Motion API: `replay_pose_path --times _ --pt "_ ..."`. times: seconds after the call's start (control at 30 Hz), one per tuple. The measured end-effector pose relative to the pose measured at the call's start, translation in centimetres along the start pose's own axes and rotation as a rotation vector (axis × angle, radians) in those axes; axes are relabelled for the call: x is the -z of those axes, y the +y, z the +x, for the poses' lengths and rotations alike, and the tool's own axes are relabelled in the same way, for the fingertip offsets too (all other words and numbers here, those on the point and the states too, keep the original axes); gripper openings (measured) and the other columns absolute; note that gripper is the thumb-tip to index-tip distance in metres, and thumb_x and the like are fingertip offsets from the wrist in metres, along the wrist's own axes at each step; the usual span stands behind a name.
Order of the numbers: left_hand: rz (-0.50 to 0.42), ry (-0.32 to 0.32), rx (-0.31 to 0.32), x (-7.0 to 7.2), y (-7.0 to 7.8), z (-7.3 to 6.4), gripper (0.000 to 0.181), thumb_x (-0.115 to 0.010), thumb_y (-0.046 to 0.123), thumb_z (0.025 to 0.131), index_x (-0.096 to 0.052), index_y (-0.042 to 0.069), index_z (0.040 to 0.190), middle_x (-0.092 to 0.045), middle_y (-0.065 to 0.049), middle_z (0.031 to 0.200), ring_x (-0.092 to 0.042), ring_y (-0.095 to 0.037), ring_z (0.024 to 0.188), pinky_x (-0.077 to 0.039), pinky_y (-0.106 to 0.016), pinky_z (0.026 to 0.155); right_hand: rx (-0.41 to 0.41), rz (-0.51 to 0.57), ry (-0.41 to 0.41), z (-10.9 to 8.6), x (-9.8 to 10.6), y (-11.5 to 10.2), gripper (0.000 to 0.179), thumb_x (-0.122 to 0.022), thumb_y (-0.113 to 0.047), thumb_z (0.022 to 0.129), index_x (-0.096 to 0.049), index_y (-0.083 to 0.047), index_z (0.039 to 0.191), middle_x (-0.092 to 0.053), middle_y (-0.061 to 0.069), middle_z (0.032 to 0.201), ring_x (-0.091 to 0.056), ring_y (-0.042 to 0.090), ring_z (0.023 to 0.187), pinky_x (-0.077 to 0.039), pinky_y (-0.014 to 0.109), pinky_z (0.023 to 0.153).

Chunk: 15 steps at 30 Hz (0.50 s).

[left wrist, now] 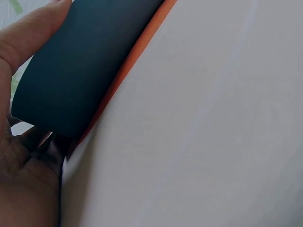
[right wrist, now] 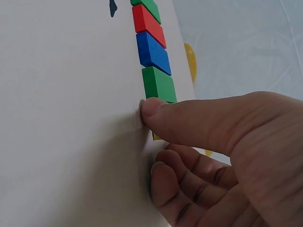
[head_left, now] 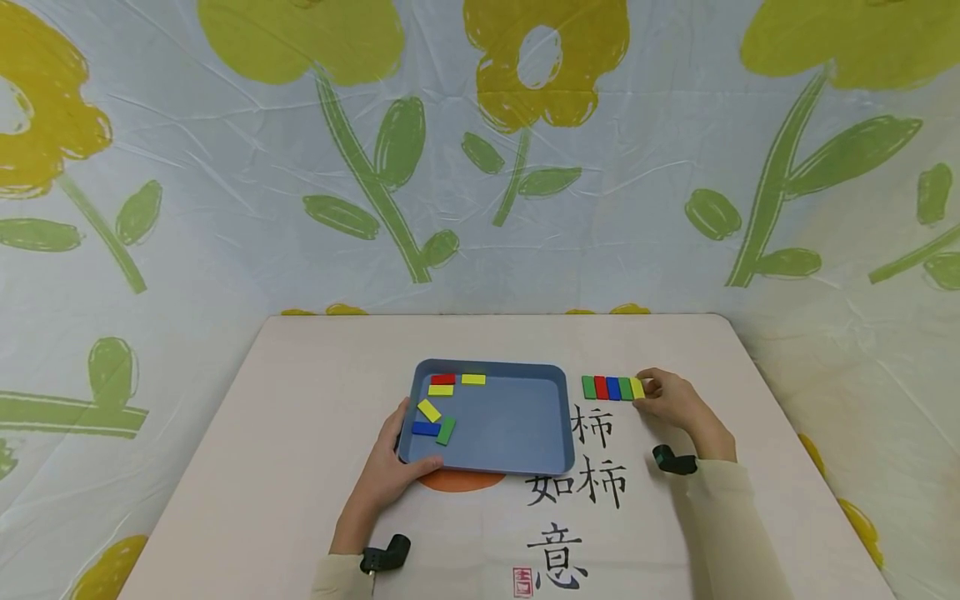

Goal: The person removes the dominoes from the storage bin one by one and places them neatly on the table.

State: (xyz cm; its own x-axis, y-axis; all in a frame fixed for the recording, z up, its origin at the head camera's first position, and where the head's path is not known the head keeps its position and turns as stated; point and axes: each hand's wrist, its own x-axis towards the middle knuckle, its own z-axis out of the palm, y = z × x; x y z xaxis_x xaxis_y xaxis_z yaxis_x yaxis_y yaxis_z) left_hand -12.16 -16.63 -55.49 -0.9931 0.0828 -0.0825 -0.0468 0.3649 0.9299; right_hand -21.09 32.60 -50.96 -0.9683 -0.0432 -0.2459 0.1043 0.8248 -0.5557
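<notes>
Flowered sheeting (head_left: 637, 250) rises beyond 1 red stamp (head_left: 522, 582), apparently lettered.

There's passing room behind the tray (head_left: 517, 417), but only a sliver of worktop (head_left: 337, 375) between it and the tile row (head_left: 613, 389); the right grip (head_left: 681, 404) blocks the yellow end.

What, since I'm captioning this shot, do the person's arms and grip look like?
The left sleeve and right sleeve are pale cream. A left wrist camera and right wrist camera, both black and bent in shape, are worn. The left grip and right grip are ungloved hands.
</notes>
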Motion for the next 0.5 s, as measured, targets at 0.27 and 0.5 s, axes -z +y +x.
replay_pose_path --times 0.27,0.5 --pt "-0.006 -0.002 -0.002 0.0 -0.2 0.0 0.114 -0.089 0.034 0.08 -0.015 0.023 0.167 -0.021 -0.008 0.17 -0.026 -0.035 0.154 -0.023 -0.066 0.123 0.06 -0.039 0.029 -0.1 0.4 -0.9 0.06 -0.077 -0.014 0.091 -0.051 0.006 0.142 -0.061 0.029 0.121 -0.062 0.042 0.105 -0.058 0.053 0.087" --pt "-0.01 -0.005 -0.007 0.0 -0.3 0.0 0.114 -0.088 0.034 0.08 -0.015 0.022 0.167 -0.021 -0.008 0.17 -0.026 -0.034 0.154 -0.023 -0.066 0.123 0.211 -0.026 0.082 0.0 0.3 -4.2 0.056 -0.075 -0.014 0.093 -0.053 0.006 0.142 -0.062 0.03 0.123 -0.066 0.041 0.102 -0.059 0.05 0.082"
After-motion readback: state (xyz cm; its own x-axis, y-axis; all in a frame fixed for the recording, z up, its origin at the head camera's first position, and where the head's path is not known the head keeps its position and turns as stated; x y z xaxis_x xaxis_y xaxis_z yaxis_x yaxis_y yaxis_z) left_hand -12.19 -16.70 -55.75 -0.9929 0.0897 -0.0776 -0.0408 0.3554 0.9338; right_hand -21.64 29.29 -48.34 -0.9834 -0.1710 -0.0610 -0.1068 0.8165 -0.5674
